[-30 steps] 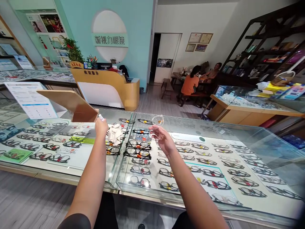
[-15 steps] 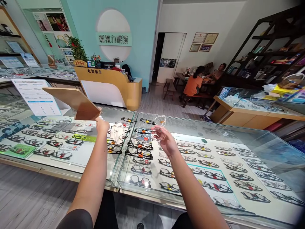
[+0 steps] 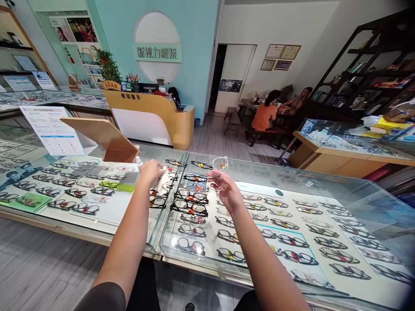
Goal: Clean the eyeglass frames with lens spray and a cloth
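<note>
My left hand (image 3: 151, 172) is closed at the fingertips on a pale cloth (image 3: 164, 183) that lies on the glass counter. Just left of that hand stands a small white bottle (image 3: 139, 163). Over the right-hand case, my right hand (image 3: 229, 190) holds clear-framed eyeglasses (image 3: 213, 183) between thumb and fingers. Another clear pair of eyeglasses (image 3: 220, 163) shows just beyond those fingers. Several dark eyeglasses (image 3: 190, 196) with orange tags lie in a column between my two hands.
A wooden-framed tilted mirror (image 3: 103, 134) and a printed sign (image 3: 52, 131) stand on the counter at left. Rows of eyeglasses fill the glass case (image 3: 279, 172). Beyond are a cashier desk (image 3: 181, 129) and two seated people, one in an orange top (image 3: 264, 116).
My left hand has let go of the white bottle beside the mirror and moved right onto the cloth. My right hand stays nearly still with the clear eyeglasses.
</note>
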Demonstrator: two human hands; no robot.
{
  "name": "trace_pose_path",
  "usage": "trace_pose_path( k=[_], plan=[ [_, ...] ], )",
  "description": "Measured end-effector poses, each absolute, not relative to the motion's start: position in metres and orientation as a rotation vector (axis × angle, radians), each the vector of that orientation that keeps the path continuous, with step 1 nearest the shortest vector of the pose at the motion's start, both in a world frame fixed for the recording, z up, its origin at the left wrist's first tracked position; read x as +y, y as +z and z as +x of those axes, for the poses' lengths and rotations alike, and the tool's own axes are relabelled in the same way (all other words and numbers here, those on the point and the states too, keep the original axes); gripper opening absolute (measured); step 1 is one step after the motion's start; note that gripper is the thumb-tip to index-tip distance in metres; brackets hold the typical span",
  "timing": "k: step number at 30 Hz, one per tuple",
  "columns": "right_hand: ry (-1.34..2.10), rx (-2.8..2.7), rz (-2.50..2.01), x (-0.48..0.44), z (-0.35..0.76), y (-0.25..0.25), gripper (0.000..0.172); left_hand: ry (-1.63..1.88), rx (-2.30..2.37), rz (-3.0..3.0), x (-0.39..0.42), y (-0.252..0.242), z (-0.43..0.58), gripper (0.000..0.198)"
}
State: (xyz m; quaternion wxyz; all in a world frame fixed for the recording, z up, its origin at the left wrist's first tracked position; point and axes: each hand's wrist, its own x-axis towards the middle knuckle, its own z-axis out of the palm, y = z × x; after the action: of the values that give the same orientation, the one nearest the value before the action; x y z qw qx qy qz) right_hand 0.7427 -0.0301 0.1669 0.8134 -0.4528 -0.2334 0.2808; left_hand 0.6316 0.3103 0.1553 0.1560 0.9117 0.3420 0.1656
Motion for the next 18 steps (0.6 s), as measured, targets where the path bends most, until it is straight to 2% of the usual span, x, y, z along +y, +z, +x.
trace_pose_path(
  k=[6, 18],
  plan=[
    [0.595, -0.501, -0.967, -0.03, 0.743, 0.167, 0.029, 0.381, 1.022, 2.603, 0.31, 0.156, 0.632, 0.007],
    [0.602, -0.505, -0.979, -0.03, 0.743, 0.167, 0.031, 0.602, 0.937, 2.356, 0.306, 0.177, 0.621, 0.017]
  ],
)
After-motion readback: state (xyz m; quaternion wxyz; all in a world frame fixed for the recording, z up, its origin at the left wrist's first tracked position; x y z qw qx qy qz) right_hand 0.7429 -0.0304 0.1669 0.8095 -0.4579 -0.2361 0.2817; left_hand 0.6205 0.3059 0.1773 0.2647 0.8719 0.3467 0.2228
